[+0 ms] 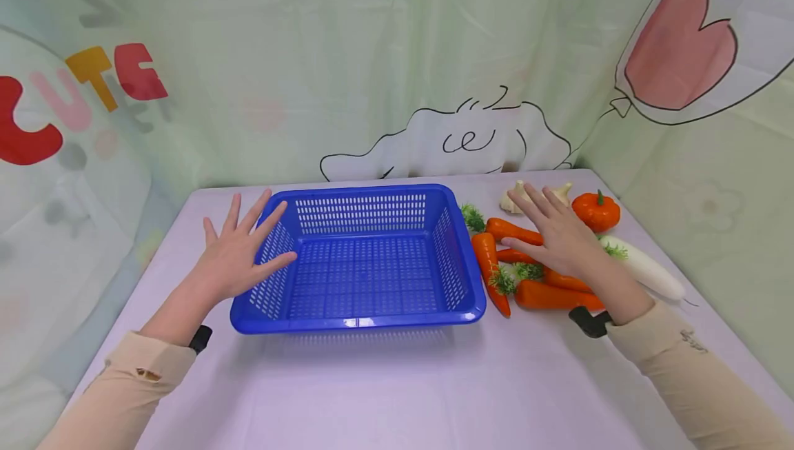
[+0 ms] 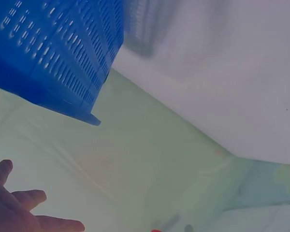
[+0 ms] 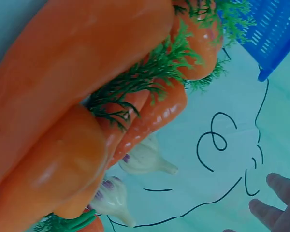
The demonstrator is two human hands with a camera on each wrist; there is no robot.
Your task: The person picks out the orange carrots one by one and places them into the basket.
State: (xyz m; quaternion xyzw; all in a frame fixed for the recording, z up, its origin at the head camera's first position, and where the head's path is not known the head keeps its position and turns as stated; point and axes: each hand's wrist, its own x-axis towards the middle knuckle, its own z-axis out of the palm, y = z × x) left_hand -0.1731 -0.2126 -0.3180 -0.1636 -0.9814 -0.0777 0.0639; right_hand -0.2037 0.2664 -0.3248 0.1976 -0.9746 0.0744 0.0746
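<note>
Well, from here I see both hands spread wide with fingers splayed, holding nothing. The left hand (image 1: pixel 238 250) hovers by the left side of a blue basket (image 1: pixel 358 324), which sits mid-table, and the right hand (image 1: pixel 561 240) hangs over a heap of carrots (image 1: pixel 555 295) just beside the basket's right side. Behind that heap lie garlic bulbs (image 1: pixel 513 200); a small orange pumpkin (image 1: pixel 595 212) and a white radish (image 1: pixel 651 274) rest farther right on the table (image 1: pixel 353 395).

There's a blue slotted basket (image 1: pixel 362 274) standing upright, and glossy orange carrots (image 1: pixel 552 295), green-tufted, lying heaped just right of it.
</note>
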